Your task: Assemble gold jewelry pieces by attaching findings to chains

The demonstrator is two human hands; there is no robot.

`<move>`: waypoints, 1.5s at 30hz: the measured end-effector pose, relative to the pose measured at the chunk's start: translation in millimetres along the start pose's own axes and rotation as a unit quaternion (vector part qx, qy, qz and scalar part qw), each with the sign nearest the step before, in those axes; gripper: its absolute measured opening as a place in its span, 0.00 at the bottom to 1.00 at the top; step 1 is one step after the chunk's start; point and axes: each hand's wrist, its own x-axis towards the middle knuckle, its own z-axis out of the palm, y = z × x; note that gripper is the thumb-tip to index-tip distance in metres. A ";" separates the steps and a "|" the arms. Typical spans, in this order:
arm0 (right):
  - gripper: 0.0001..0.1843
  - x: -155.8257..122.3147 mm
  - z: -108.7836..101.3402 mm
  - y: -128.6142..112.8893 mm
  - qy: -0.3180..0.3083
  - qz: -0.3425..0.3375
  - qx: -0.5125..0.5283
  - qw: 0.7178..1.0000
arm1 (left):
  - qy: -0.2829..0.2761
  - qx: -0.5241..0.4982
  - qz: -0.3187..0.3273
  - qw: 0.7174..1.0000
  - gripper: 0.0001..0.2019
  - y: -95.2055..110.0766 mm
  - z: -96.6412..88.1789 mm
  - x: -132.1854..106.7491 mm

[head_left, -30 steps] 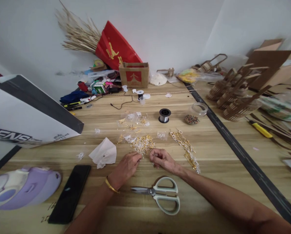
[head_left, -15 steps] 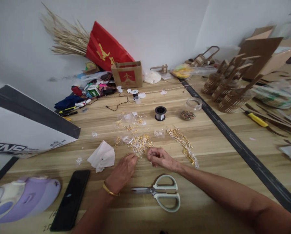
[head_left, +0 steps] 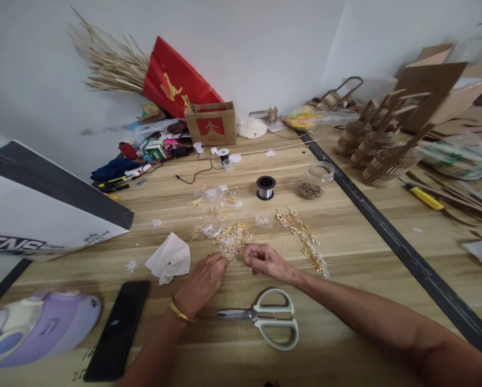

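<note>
A loose heap of small gold and silver beads (head_left: 233,238) lies on the wooden table in front of my hands. My left hand (head_left: 209,273), with a gold bangle at the wrist, is closed at the heap's lower left edge. Its fingertips are bent down, so whatever they pinch is hidden. On the heap's lower right side, my right hand (head_left: 265,261) is closed with thumb and fingers together. Any small item in it is too tiny to name. Scissors with pale handles (head_left: 276,318) rest just below both hands. Finished-looking gold and silver strands (head_left: 303,239) lie to the right.
A spool of wire (head_left: 266,187) and a clear jar of beads (head_left: 311,189) stand behind the heap. Left are a white tissue (head_left: 170,259), a black phone (head_left: 118,330) and a large white box (head_left: 51,209). Small woven baskets (head_left: 386,166) and a yellow-handled knife (head_left: 425,197) are at right.
</note>
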 end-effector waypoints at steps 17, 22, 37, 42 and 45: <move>0.18 -1.7 -0.3 -0.2 -0.032 -0.001 -0.017 0.999 | 0.046 -0.532 -0.188 0.824 0.09 11.9 2.2 27.0; 0.19 -2.3 0.4 -1.0 -0.040 -0.002 -0.024 0.999 | 0.045 -0.595 -0.184 0.781 0.11 12.0 6.7 26.1; 0.15 -2.3 -2.0 -0.2 -0.060 0.009 -0.034 0.998 | 0.072 -0.639 -0.172 0.746 0.10 11.7 18.9 26.5; 0.13 -2.3 -2.2 0.2 -0.058 0.009 -0.035 0.998 | 0.082 -0.619 -0.160 0.764 0.08 12.8 16.3 26.2; 0.12 -2.2 -1.7 0.0 -0.055 0.007 -0.039 0.998 | 0.085 -0.604 -0.157 0.777 0.09 14.7 15.2 26.5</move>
